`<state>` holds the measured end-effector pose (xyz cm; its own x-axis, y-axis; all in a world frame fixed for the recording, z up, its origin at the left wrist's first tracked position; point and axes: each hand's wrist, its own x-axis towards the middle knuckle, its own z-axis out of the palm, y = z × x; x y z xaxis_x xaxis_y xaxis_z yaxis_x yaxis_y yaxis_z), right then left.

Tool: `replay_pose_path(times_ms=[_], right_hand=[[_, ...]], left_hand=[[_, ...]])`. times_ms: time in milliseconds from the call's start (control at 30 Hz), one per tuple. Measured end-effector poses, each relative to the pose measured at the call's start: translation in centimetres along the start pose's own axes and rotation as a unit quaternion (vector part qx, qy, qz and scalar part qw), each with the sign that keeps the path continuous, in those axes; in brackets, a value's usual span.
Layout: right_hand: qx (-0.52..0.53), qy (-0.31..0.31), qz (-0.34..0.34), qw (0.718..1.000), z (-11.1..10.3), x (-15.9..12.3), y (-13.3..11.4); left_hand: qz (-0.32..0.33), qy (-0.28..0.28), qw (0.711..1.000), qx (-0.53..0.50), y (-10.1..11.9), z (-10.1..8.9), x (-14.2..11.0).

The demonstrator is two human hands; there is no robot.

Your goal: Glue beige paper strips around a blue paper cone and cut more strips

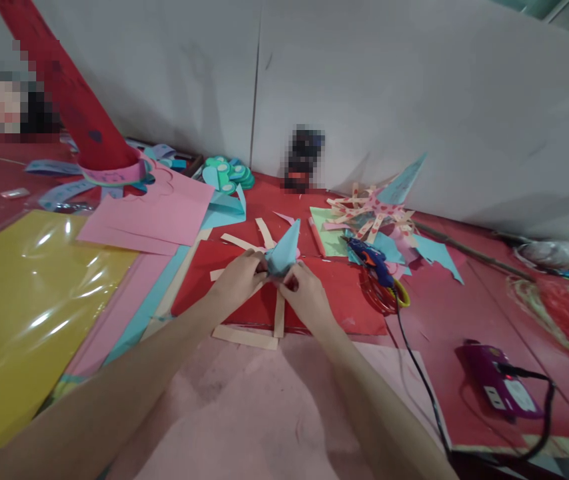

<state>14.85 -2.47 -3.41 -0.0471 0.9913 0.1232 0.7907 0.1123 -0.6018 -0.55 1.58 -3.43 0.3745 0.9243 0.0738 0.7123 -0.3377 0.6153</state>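
Head view: pinching the base of an upright, slightly right-leaning light blue paper cone (284, 252) from both sides, with the left hand (247, 273) at its left bottom edge and the right hand (304, 287) at its right bottom edge. On both, fingertips drawn nearly closed on the paper; exact depth of the pinch impossible to tell. Around the grip, pale paper strips (279, 313) fanning out, with a loose strip (245, 337) lying just below. Under the grip, a red sheet (347, 293), overlapping a pale pink sheet (244, 407) nearer the body. Right of the grip, a blue glue gun (372, 259) with a black cord, near a yellow ring (401, 293); beyond that, a finished-looking paper piece with a blue cone (403, 183). Far right and nearer, a purple power box (502, 383). Left of the grip, pink paper (164, 207), then a glossy yellow sheet (39, 293). Farther beyond, a tall red paper cone (82, 107), leaning left.
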Motion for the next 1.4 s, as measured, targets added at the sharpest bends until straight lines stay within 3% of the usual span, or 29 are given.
replay_pose_path(times_ms=[100, 267, 500, 1033, 1167, 1300, 1400], right_hand=[[0.108, 0.066, 0.026, 0.992, -0.7, 0.5, 1.2], [0.138, 0.154, 0.126, 0.97, -1.7, 1.5, 3.3], [0.185, 0.105, 0.077, 0.974, -0.8, 2.1, 3.9], [0.201, 0.077, 0.081, 0.973, -1.0, 1.7, 3.1], [0.209, 0.044, 0.077, 0.974, -1.2, 1.6, 2.9], [0.207, -0.013, 0.07, 0.976, -1.5, 1.5, 3.1], [0.208, -0.036, 0.05, 0.976, -1.6, 1.4, 3.4]], left_hand=[[0.005, 0.0, 0.999, 0.054, 0.6, 0.0, -0.3], [0.037, 0.021, 0.991, 0.13, 1.5, 0.0, -0.7], [0.04, 0.024, 0.991, 0.125, 1.8, 0.0, -0.7], [0.046, 0.061, 0.981, 0.179, 2.1, 0.6, -1.1], [0.059, 0.09, 0.975, 0.193, 1.8, 0.7, -1.0], [0.101, 0.073, 0.972, 0.197, 1.8, 0.6, -1.0], [0.097, 0.065, 0.977, 0.177, 1.8, 0.5, -0.9]])
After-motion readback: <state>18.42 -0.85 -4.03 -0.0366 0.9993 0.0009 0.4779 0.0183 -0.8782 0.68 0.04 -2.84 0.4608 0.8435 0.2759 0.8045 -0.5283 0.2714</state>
